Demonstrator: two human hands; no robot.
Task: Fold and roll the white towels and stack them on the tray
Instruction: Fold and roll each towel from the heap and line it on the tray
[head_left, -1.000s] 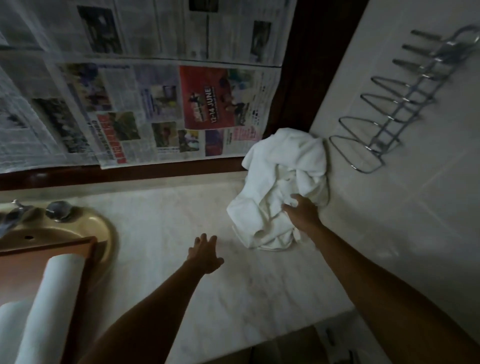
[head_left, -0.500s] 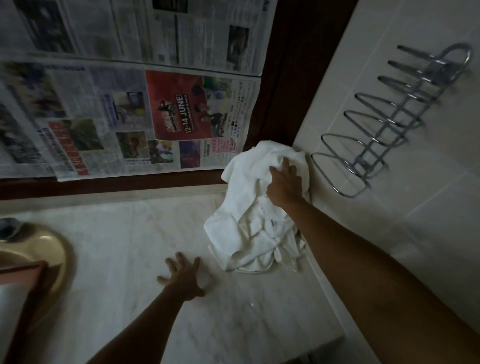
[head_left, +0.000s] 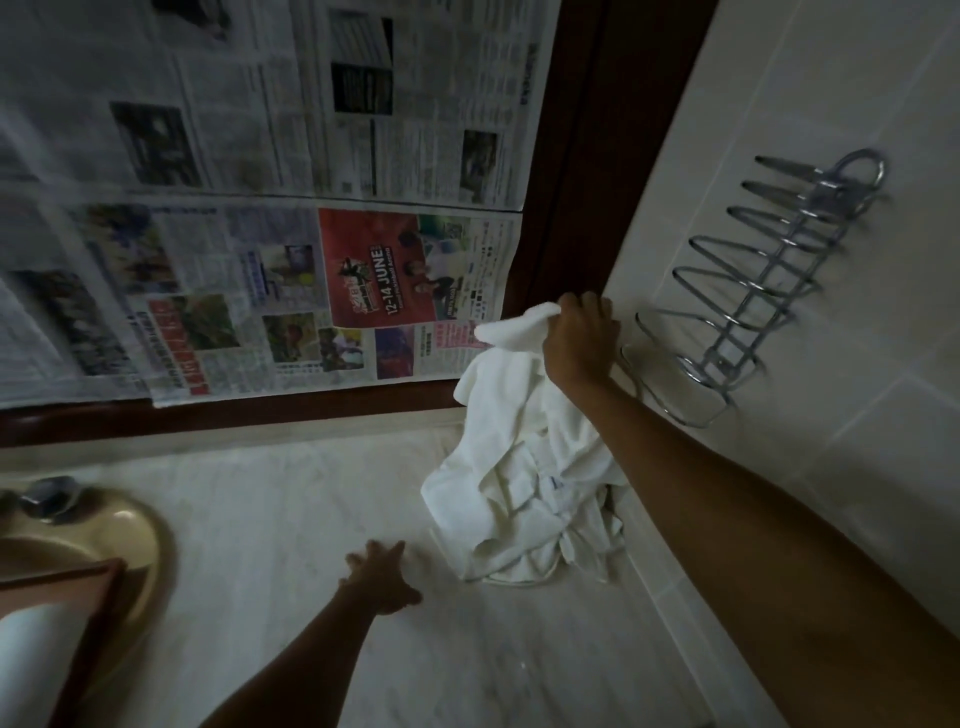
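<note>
A crumpled white towel (head_left: 524, 483) hangs from my right hand (head_left: 582, 343), which grips its upper corner high in the far right corner of the counter. The towel's lower part still lies bunched on the pale marble counter (head_left: 311, 545). My left hand (head_left: 379, 577) is spread with straight fingers, low over or on the counter just left of the towel. A wooden tray (head_left: 96, 597) shows at the lower left edge, with a rolled white towel (head_left: 31, 654) on it.
A beige sink basin (head_left: 130, 535) with a metal tap (head_left: 47, 496) lies under the tray at left. Newspaper sheets (head_left: 260, 260) cover the back wall. A chrome wire rack (head_left: 753, 291) is fixed to the tiled right wall.
My right hand has moved up from the middle of the towel to its top corner and lifted it. My left hand has stayed near the counter, left of the towel.
</note>
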